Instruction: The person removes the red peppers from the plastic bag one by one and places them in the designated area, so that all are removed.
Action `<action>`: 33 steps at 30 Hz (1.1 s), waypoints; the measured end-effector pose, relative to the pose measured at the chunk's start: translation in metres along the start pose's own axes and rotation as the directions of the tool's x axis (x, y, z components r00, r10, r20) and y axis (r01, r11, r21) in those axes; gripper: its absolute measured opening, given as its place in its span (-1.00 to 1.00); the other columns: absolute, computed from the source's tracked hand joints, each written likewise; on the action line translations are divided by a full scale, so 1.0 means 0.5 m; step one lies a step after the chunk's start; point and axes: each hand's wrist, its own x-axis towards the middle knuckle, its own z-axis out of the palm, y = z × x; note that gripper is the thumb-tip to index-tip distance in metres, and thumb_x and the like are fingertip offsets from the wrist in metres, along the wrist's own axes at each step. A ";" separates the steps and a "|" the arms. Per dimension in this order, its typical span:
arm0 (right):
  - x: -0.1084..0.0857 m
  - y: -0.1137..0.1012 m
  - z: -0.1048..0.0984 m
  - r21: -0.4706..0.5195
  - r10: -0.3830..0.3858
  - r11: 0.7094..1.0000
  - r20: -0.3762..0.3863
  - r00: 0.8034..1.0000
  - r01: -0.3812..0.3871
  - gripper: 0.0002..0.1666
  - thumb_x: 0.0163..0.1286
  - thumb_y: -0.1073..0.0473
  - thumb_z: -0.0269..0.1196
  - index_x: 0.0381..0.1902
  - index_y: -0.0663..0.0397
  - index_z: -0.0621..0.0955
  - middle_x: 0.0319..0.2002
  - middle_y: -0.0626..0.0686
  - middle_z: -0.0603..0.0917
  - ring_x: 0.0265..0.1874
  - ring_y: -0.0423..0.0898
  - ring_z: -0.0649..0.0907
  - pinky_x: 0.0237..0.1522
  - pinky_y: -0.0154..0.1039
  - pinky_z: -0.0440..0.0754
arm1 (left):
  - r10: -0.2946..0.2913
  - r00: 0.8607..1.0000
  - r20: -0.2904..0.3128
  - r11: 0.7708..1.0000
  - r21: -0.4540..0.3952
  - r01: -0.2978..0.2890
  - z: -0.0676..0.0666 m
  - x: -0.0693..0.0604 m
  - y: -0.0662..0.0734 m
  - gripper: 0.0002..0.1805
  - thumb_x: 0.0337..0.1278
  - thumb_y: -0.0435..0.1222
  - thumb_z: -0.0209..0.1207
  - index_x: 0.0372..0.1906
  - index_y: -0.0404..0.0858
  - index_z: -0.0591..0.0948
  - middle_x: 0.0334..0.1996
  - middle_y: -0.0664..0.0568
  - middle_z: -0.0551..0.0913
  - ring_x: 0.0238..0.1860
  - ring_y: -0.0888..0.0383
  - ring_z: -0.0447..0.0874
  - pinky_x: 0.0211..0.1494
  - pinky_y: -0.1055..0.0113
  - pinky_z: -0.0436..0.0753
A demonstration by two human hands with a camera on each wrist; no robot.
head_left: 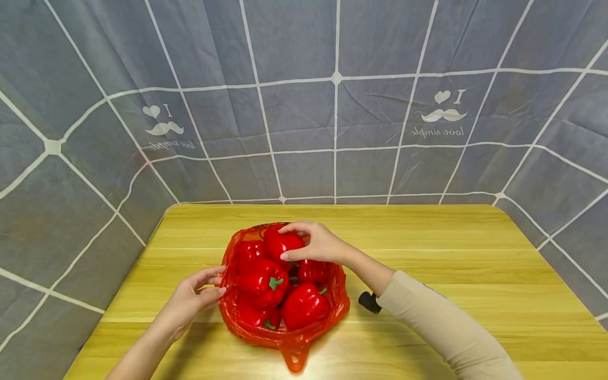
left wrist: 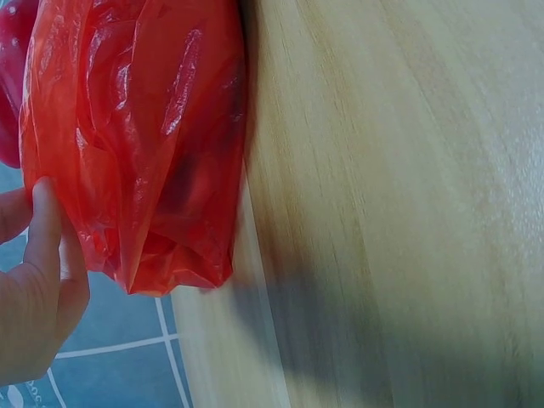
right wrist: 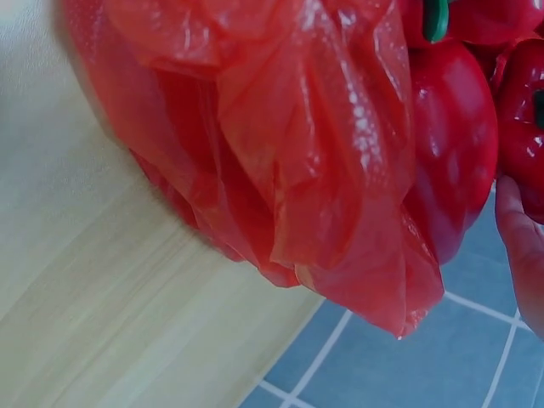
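A red plastic bag stands with its mouth open, filled with several glossy red bell peppers with green stems. My right hand grips the topmost bell pepper at the back of the bag, thumb on the near side and fingers over the far side. At the bag's left rim, my left hand pinches the plastic between thumb and fingers. The left wrist view shows those fingertips against the bag's side. Only part of the right hand shows in the right wrist view, touching a pepper.
The bag rests on a light wooden table. A small black object lies partly hidden under the right forearm. Grey cloth with white lines hangs behind the table and along both sides.
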 end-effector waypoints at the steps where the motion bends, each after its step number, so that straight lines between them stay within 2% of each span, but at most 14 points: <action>1: -0.001 0.000 -0.002 0.009 0.000 1.000 0.000 1.000 0.000 -0.41 0.09 0.15 0.40 0.12 0.05 0.53 -0.09 0.05 0.60 -0.24 -0.11 0.62 -0.24 -0.27 0.64 | -0.002 1.000 0.000 1.000 0.000 0.002 0.000 0.000 0.000 -0.41 0.16 -0.48 0.12 0.26 -0.58 0.22 -0.16 -0.08 0.44 -0.26 0.26 0.59 -0.16 0.39 0.63; 10: -0.012 0.000 -0.013 0.021 -0.030 0.999 -0.013 0.999 0.030 -0.40 0.11 0.16 0.39 0.14 0.05 0.51 -0.04 0.05 0.59 -0.20 -0.11 0.61 -0.22 -0.25 0.63 | -0.015 1.000 -0.023 1.000 0.005 0.015 0.002 0.000 -0.003 -0.42 0.15 -0.48 0.12 0.25 -0.57 0.24 -0.17 -0.06 0.46 -0.26 0.26 0.59 -0.16 0.38 0.63; 14: -0.020 -0.001 -0.021 0.016 -0.025 1.000 -0.035 0.999 0.025 -0.41 0.11 0.13 0.39 0.14 0.01 0.52 -0.04 0.02 0.58 -0.24 -0.11 0.60 -0.29 -0.22 0.64 | -0.019 0.999 -0.028 1.000 0.004 0.019 0.002 0.000 -0.003 -0.42 0.15 -0.48 0.12 0.26 -0.57 0.24 -0.17 -0.06 0.45 -0.26 0.26 0.59 -0.15 0.38 0.63; 21: -0.031 -0.008 -0.036 0.021 -0.011 1.000 -0.065 0.998 0.013 -0.40 0.11 0.13 0.38 0.15 0.03 0.52 0.04 0.06 0.53 -0.18 -0.06 0.60 -0.20 -0.23 0.64 | -0.024 0.999 -0.025 1.000 -0.005 0.024 0.002 0.000 -0.002 -0.42 0.15 -0.49 0.12 0.26 -0.57 0.24 -0.18 -0.05 0.44 -0.27 0.26 0.59 -0.14 0.37 0.63; 28: -0.040 -0.011 -0.052 0.007 0.009 1.000 -0.079 0.997 -0.008 -0.39 0.13 0.20 0.36 0.18 0.10 0.49 0.10 0.11 0.50 -0.06 0.03 0.52 -0.18 -0.21 0.64 | -0.016 1.000 -0.020 1.000 -0.001 0.016 0.002 0.000 -0.002 -0.43 0.15 -0.48 0.12 0.25 -0.57 0.24 -0.17 -0.06 0.44 -0.26 0.27 0.59 -0.15 0.38 0.63; 33: -0.046 -0.009 -0.066 0.031 0.025 0.999 -0.092 0.995 -0.022 -0.39 0.13 0.24 0.36 0.17 0.12 0.49 0.10 0.13 0.49 -0.09 0.03 0.56 -0.22 -0.18 0.66 | -0.024 1.000 -0.018 1.000 -0.005 0.024 0.001 0.001 -0.002 -0.43 0.16 -0.47 0.13 0.25 -0.57 0.24 -0.16 -0.06 0.44 -0.26 0.26 0.59 -0.14 0.38 0.63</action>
